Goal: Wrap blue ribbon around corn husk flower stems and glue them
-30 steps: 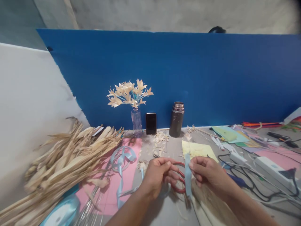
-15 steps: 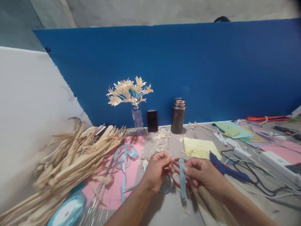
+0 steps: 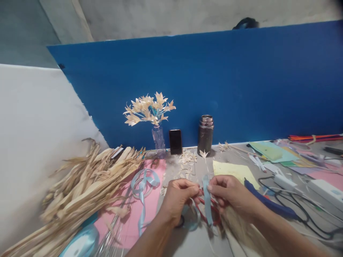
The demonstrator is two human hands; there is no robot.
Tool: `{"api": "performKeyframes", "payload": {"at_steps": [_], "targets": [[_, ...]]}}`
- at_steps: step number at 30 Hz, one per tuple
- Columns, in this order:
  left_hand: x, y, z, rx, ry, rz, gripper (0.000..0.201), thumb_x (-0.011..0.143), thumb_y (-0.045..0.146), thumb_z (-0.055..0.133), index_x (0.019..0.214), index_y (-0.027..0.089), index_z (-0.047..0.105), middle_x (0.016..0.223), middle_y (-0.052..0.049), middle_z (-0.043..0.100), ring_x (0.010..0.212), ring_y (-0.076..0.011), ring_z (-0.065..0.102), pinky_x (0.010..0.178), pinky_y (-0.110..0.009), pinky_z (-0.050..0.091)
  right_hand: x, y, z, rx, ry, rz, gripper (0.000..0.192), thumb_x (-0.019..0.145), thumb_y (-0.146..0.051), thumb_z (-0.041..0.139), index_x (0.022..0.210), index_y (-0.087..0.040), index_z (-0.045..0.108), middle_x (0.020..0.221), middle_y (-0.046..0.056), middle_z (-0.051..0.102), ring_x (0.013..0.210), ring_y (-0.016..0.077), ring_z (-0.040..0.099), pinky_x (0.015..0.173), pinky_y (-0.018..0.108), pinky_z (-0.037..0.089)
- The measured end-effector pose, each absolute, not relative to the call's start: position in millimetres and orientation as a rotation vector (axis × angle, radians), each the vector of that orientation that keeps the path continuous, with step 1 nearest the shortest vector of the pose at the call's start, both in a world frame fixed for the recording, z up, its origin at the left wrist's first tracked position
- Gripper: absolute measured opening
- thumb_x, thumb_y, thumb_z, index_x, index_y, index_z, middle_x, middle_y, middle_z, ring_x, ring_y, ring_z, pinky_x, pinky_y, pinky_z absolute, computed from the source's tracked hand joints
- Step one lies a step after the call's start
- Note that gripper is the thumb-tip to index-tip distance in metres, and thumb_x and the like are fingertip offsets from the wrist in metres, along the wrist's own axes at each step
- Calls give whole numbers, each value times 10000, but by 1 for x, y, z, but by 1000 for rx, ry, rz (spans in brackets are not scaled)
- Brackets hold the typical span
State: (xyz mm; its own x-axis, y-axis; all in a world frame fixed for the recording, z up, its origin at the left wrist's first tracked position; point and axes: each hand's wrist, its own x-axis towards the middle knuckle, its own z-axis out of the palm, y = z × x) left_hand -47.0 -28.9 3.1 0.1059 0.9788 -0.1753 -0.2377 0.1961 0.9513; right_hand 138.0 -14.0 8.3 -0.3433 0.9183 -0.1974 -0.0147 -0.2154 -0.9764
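A strip of light blue ribbon (image 3: 207, 201) hangs upright between my two hands, its edge pinched by the thumb and fingers of my right hand (image 3: 232, 194). Just above it stands a pale husk flower (image 3: 204, 154) on a thin stem that runs down behind the ribbon; where the stem is gripped is hidden. My left hand (image 3: 180, 200) is closed in a pinch close to the ribbon's left side, and I cannot make out what its fingertips hold. Red-handled scissors (image 3: 200, 207) lie beneath the hands, partly covered. A clear bluish roll (image 3: 193, 218) lies under my left wrist.
Dried husks (image 3: 88, 185) heap at left beside a blue ribbon spool (image 3: 80, 242) and pink paper (image 3: 158, 175). Behind stand a flower vase (image 3: 159, 142), a phone (image 3: 175, 142) and a flask (image 3: 205, 137). A blue glue gun (image 3: 270, 201) and cables (image 3: 302, 210) lie at right.
The husk flower has risen a little and now shows against the flask's base. My left fingers have come closer to the ribbon. The whole view has shifted slightly.
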Motion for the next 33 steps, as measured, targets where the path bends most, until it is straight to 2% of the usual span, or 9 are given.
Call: {"api": "performKeyframes", "payload": {"at_steps": [3,7,12,14,16,18,22,25,33], "targets": [[-59,-30,6,900,1080,1137,285,577,331,855,600,128,655,566,-43,661,468,-96,544,464,-201,333,133,-7,8,-1137,-1319,1683,389,695,-498,780,657,-180,559,416,-60,535,341,94,525,369,185,270],[-71,-28,1,810,984,1152,370,617,403,840,611,167,555,487,42,537,381,-52,418,412,-181,264,124,-4,-1,-1075,-1301,1766,408,707,-508,780,663,-179,543,436,-64,536,341,73,506,369,172,252],[-69,-21,-23,816,969,1123,495,762,553,692,506,185,481,333,89,301,290,-37,211,361,-204,138,117,-3,-9,-1055,-1241,1828,437,712,-548,771,679,-189,522,432,-70,527,330,73,499,353,162,253],[-67,-19,-30,862,1059,1185,483,757,582,703,569,156,576,372,60,391,314,-47,294,374,-203,174,114,-2,-10,-1052,-1248,1824,435,709,-543,774,676,-189,523,430,-69,524,327,72,489,353,162,255],[-67,-19,-34,866,1060,1224,408,660,503,823,769,136,682,541,19,557,411,-65,436,424,-197,268,110,-2,-10,-1069,-1257,1787,444,698,-555,777,668,-186,533,428,-67,519,327,67,476,362,165,272],[-67,-20,-35,847,1010,1217,425,580,400,890,867,148,702,654,1,611,502,-83,504,484,-205,333,105,-3,-13,-1091,-1254,1733,469,681,-588,774,648,-186,534,414,-69,502,325,64,458,371,171,297],[-67,-21,-32,891,1023,1193,274,618,330,847,728,127,699,566,0,569,495,-83,461,501,-218,330,96,-5,-25,-1072,-1227,1731,485,671,-626,763,638,-208,519,376,-91,444,304,77,415,359,197,324],[-64,-22,-29,903,1058,1166,207,642,289,805,657,131,672,546,-5,569,490,-82,455,508,-219,340,94,-4,-31,-1059,-1268,1732,462,684,-604,765,653,-206,533,384,-84,457,325,89,444,381,206,345],[-63,-24,-24,679,942,1142,248,626,287,814,638,142,613,536,15,547,475,-80,473,501,-207,351,97,-6,-21,-1155,-1416,1534,411,674,-569,760,745,-191,617,481,-31,577,403,101,481,412,219,357]]}}
